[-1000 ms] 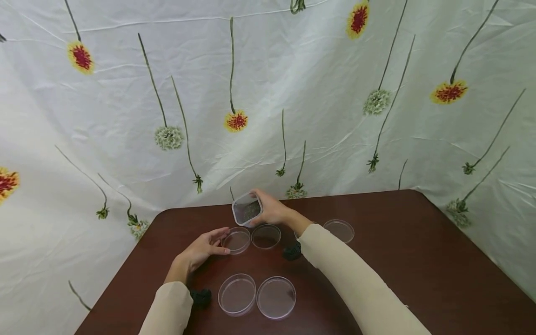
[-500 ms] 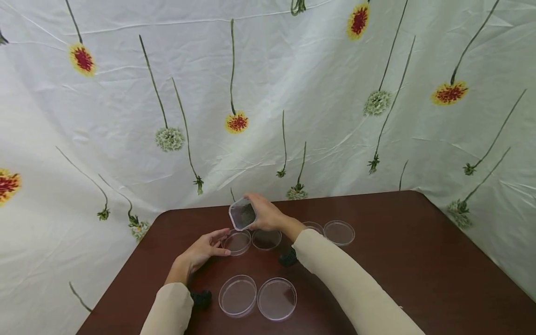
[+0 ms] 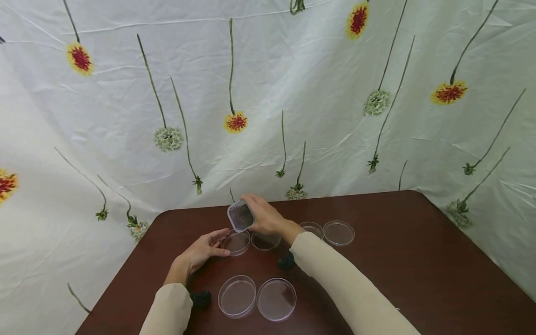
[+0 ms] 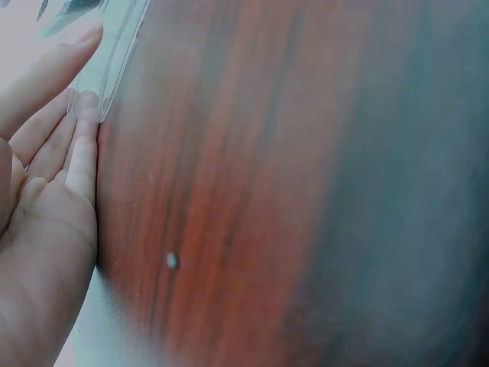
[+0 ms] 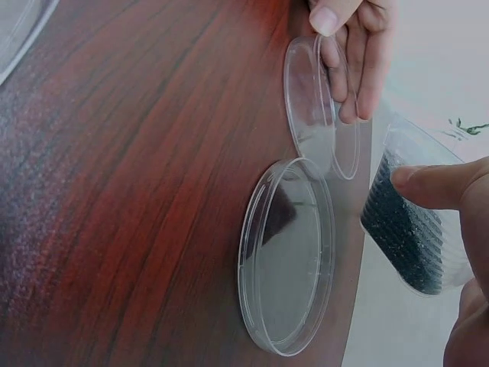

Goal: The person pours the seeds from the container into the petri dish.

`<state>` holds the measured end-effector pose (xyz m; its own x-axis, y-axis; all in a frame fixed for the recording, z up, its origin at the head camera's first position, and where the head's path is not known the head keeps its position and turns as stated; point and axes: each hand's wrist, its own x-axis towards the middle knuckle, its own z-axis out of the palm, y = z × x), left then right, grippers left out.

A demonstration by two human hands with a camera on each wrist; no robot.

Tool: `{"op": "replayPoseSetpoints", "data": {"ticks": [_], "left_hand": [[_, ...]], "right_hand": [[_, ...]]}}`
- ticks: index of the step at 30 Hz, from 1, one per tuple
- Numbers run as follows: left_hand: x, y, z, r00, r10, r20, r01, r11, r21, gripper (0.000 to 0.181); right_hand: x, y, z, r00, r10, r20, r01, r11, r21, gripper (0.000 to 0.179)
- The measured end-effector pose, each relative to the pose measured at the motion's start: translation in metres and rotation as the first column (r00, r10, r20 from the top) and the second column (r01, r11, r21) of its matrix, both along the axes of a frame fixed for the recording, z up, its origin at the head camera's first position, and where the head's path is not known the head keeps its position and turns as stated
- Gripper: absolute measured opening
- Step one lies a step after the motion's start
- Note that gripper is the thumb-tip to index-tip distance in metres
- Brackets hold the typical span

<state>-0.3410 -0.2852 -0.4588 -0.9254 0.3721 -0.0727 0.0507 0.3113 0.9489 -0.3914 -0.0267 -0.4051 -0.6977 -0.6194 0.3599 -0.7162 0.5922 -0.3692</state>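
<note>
My right hand [image 3: 265,215] grips a clear squarish plastic container [image 3: 240,217], tilted with its mouth to the left above the back-left petri dish [image 3: 237,244]. Dark, grainy material [image 5: 401,225] lies inside the container in the right wrist view. Around the left side of that dish lies my left hand [image 3: 200,251], thumb at the near rim and fingers at the far side. In the right wrist view its thumb [image 5: 325,21] touches the dish rim. Close beside stands a second clear petri dish [image 5: 286,267], partly under the right hand in the head view.
Two clear petri dishes, left [image 3: 237,298] and right [image 3: 276,300], lie nearer on the brown table [image 3: 402,251]. Two more, one partly behind the right wrist [image 3: 311,228] and another [image 3: 339,233], stand back right. A flowered cloth [image 3: 268,83] hangs behind.
My right hand has moved slightly left and down with the container, bringing it over the left hand's dish. The left hand stays in place.
</note>
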Motion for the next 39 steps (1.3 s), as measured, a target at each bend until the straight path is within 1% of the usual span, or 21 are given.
{"op": "replayPoseSetpoints", "data": {"ticks": [4, 9, 16, 24, 26, 32, 39], "left_hand": [[-0.0002, -0.0004, 0.0001, 1.0, -0.005, -0.004, 0.005, 1.0, 0.011, 0.084], [-0.0005, -0.0011, -0.0002, 1.0, -0.002, -0.001, 0.002, 1.0, 0.017, 0.085], [-0.0006, -0.0016, -0.0003, 1.0, 0.006, 0.002, -0.006, 1.0, 0.008, 0.085], [-0.0034, -0.0043, -0.004, 0.999, 0.032, 0.013, -0.032, 0.999, -0.005, 0.085], [-0.0034, -0.0048, -0.004, 1.0, 0.028, 0.011, -0.028, 1.0, -0.004, 0.086], [-0.002, -0.0034, -0.0036, 0.999, 0.036, 0.022, -0.036, 0.999, 0.002, 0.086], [-0.001, -0.0017, -0.0032, 1.0, 0.019, 0.025, -0.019, 1.0, 0.022, 0.087]], "right_hand": [[0.0017, -0.0006, 0.0006, 1.0, -0.003, -0.03, 0.004, 1.0, 0.026, 0.092], [0.0023, -0.0017, 0.001, 0.998, -0.013, -0.056, 0.018, 0.997, 0.081, 0.092], [0.0004, -0.0042, -0.0016, 0.995, -0.035, -0.093, 0.049, 0.986, 0.161, 0.09], [0.0016, -0.0064, 0.001, 0.991, -0.046, -0.124, 0.072, 0.975, 0.212, 0.089], [0.0016, -0.0074, 0.0015, 0.99, -0.044, -0.136, 0.074, 0.971, 0.226, 0.088], [0.0038, -0.0094, 0.0036, 0.989, -0.022, -0.144, 0.057, 0.969, 0.239, 0.088], [0.0054, -0.0089, 0.0057, 0.988, -0.017, -0.156, 0.054, 0.97, 0.238, 0.088]]}}
